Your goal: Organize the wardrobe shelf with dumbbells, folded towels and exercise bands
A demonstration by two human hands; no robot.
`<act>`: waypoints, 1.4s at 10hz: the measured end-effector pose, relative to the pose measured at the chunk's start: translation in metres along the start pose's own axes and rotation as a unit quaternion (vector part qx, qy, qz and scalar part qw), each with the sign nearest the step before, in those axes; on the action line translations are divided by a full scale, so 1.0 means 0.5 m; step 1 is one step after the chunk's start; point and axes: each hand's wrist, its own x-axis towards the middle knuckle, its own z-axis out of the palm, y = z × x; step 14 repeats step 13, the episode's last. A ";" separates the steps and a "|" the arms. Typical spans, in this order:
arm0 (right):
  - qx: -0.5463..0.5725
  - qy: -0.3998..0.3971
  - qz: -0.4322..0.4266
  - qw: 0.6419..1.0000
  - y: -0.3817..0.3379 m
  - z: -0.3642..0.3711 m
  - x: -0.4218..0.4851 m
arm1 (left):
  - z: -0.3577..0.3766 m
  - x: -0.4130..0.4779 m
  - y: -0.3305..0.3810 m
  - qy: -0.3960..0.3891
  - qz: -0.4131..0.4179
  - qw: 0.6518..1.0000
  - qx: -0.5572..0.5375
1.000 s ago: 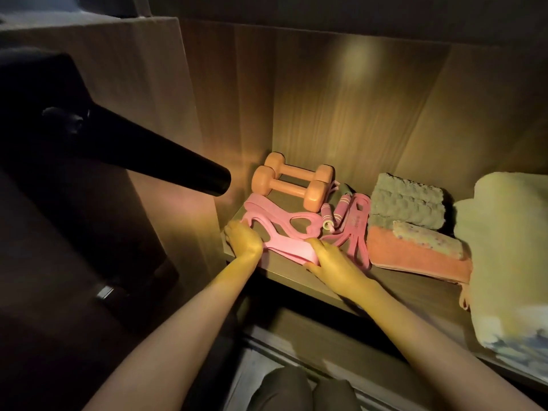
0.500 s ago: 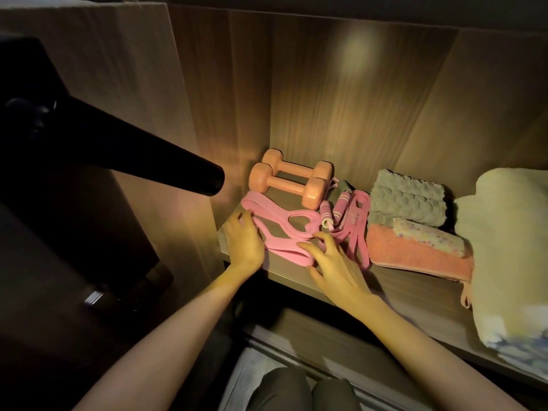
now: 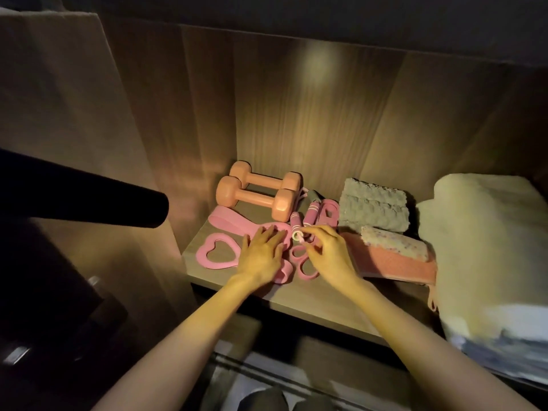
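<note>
exercise bands (image 3: 218,239) in pink lie at the front left of the wardrobe shelf (image 3: 311,304) in the head view. one with a heart-shaped handle hole sits nearest the left edge, a flat loop (image 3: 228,222) lies behind it, and more pink loops show under and between the hands. the left hand (image 3: 261,253) lies flat on the bands, palm down, fingers straight and spread, holding nothing. the right hand (image 3: 329,253), just beside it, has its fingers bent, the index fingertip touching the white-capped end of a pink jump-rope handle (image 3: 296,225); whether it pinches that handle i cannot tell. a second handle (image 3: 312,213) lies just beside the first. two orange dumbbells (image 3: 258,194) lie side by side in the back left corner, behind the bands. right of the handles sits a folded grey-green towel (image 3: 372,207) at the back, and a coral towel (image 3: 394,264) in front of it with a small speckled towel (image 3: 394,243) on top. a large cream towel (image 3: 486,247) fills the right end of the shelf. a black tube (image 3: 89,203) juts in from the left, in front of the wardrobe's side wall.
</note>
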 end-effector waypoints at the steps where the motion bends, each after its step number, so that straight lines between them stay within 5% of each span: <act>1: -0.017 -0.035 0.000 0.999 0.022 0.025 0.021 | 0.022 -0.007 -0.017 -0.016 -0.001 1.000 0.021; 8: -0.054 0.034 0.028 0.998 0.035 0.077 0.064 | -0.010 -0.003 -0.015 0.027 -0.021 0.994 0.105; 12: -0.092 -0.023 0.020 0.995 0.019 0.041 0.044 | -0.053 -0.021 -0.015 0.027 -0.019 0.998 -0.052; 14: -0.070 -0.011 0.011 0.997 0.000 0.024 0.036 | -0.076 -0.028 0.007 0.052 -0.011 0.998 -0.035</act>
